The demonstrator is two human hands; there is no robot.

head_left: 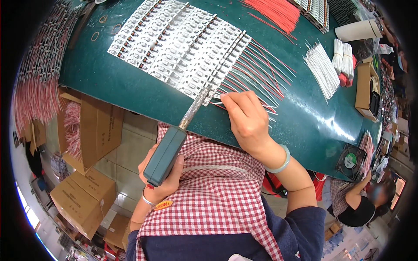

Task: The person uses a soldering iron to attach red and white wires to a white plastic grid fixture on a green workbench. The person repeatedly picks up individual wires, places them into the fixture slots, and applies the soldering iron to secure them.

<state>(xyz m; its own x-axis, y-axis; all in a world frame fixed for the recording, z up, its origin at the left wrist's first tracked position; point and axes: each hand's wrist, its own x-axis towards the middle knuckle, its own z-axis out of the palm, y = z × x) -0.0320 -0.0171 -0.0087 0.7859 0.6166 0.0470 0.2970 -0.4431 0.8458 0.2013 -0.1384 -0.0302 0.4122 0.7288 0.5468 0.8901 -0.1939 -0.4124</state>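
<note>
My left hand (174,176) was wrapped around a boxy dark green tool with a long metal barrel (164,155), whose tip lay at the near right corner of a large white panel of small circuit boards (174,52); I could not tell whether it touched. The thumb and fingertips of my right hand (249,118) were pressed together beside that corner; whether they pinched a wire, I could not tell. Thin red and white wires (266,71) fanned out rightward from the panel's edge, lying on the glossy green tabletop (93,71). Farther off lay 1 pile of loose red wires (278,16) and, to the right, 1 spread bunch of white wires (321,69), near a white cylindrical roll (358,30).
</note>
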